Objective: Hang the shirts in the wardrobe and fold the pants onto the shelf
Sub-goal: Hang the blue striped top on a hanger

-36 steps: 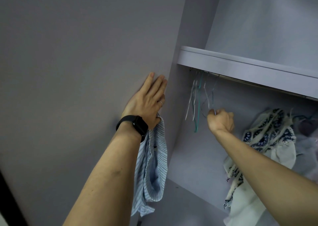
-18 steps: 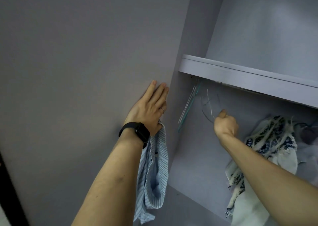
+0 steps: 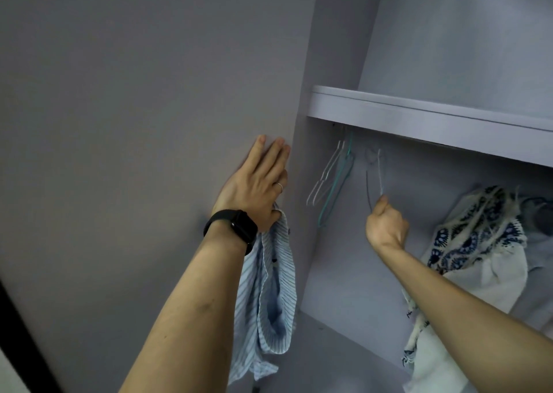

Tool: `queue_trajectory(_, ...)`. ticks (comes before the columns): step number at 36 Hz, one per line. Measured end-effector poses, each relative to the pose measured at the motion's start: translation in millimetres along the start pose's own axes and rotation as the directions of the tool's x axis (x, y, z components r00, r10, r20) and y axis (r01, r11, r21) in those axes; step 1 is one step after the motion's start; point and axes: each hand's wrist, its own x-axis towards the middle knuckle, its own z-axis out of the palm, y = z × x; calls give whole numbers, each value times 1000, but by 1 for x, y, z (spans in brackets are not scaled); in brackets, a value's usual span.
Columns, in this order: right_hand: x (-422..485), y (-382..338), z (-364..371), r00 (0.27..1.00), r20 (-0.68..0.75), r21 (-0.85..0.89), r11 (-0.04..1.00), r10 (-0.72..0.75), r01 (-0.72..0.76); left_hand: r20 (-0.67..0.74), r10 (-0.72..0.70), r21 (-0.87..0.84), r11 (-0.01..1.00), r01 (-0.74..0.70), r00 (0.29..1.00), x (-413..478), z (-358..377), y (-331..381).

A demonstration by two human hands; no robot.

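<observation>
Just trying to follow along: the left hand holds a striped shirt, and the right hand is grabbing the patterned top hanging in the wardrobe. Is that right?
Not quite. The right hand grips a hanger hanging under the shelf, not the patterned top, which hangs to its right. The head view shows it. The left hand does hold the striped shirt.

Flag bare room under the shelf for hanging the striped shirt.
Free: under the shelf, the stretch between the empty hangers and the patterned garment, where the right hand grips a hanger. Crowded: right of that garment. Left hand holds the striped shirt.
</observation>
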Motion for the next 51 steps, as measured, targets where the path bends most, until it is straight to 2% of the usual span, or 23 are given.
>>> queue_trajectory(10,-32,33,21,998,44,72,996,55,-58,-3,-9,-3,1000,9,1000,-1,0,1)
queue_trajectory(22,-38,59,31,933,178,227,909,313,-348,-8,-3,3,1000,3,1000,0,5,1)
queue_trajectory(26,-52,68,26,922,193,232,898,335,-375,-3,-9,-40,999,9,1000,0,4,1)
queue_trajectory(31,-75,70,0,905,231,240,881,356,-408,83,30,-213,977,-11,996,-6,-6,-7)
queue_trajectory(35,-99,77,-39,846,303,310,794,438,-522,157,42,-449,893,34,987,-22,-27,0)
queue_trajectory(37,-118,80,-69,819,346,352,746,459,-566,270,39,-547,828,120,962,-33,-43,13)
queue_trajectory(40,-146,80,-116,787,402,461,640,468,-615,481,62,-705,620,344,874,-46,-70,34)
queue_trajectory(42,-162,82,-145,772,437,526,565,462,-636,530,116,-758,508,408,840,-55,-85,48)
queue_trajectory(48,-203,105,-217,736,567,581,454,371,-676,434,308,-822,521,232,847,-78,-124,95)
queue_trajectory(51,-217,121,-237,716,619,608,381,321,-696,426,397,-848,489,205,813,-87,-140,114)
